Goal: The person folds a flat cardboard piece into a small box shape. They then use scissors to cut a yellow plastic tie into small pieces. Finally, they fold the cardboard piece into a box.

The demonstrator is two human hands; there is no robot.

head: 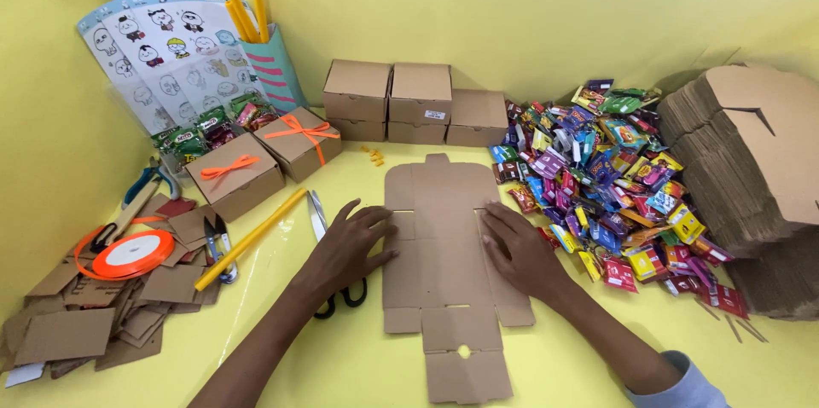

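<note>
Two hands: both flat on one unfolded cardboard box blank [444,263], head view only.
Blank position: centre of the yellow table [358,365], long axis running 12 to 6 o'clock, lying flat, flaps spread.
Left hand [345,246]: at 9 o'clock of the blank, fingers spread and released, tips pressing its left side panel; grasps nothing.
Right hand [520,250]: at 3 o'clock of the blank, fingers extended, palm down on the right side panel; nothing gripped.
Under left wrist: black-handled scissors [328,267], blades pointing to 12 o'clock, just beside the blank's left edge.
At 12 o'clock: three closed brown boxes [418,101] in a row.
At 10 o'clock: two boxes tied with orange ribbon [264,156].
At 2 to 3 o'clock: heap of wrapped sweets [606,178], touching the right hand's outer side.
Far 3 o'clock: stack of flat blanks [751,169].
At 9 o'clock: orange ribbon spool [132,254] on cardboard scraps.
Judgement, folding well: press thumbs along the scored lines, raise both side panels evenly, keep the base pinned flat.
</note>
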